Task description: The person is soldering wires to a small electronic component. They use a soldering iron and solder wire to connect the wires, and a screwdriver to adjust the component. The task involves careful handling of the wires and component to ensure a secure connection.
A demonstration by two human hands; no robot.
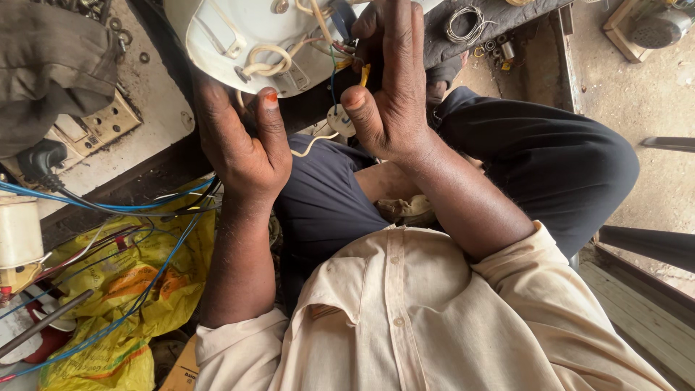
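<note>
Head view looks straight down on a seated person in a cream shirt (405, 318) and dark trousers (536, 159), both hands raised in front of the chest. A round white appliance housing (239, 36) sits at the top of the frame, above the knees, its underside turned toward the person, with cream wires (264, 61) looping out of it. The left hand (242, 148) holds the housing from below: the fingers curl up behind its lower rim and the thumb lies along the front, so the hand is closed on the rim. The right hand (394, 87) reaches into the wiring at the housing's right side, fingers nearly straight and pointing up, the thumb bent inward toward a small white round part (340, 119) that hangs on a thin wire just beside it. Whether those fingers pinch a wire I cannot tell; their tips are hidden among the wires. To the left, a worn table (156, 108) carries a beige socket plate (101, 127) and a black plug (40, 159). Blue wires (145, 210) trail from there over a yellow plastic bag (130, 289) on the floor.
</note>
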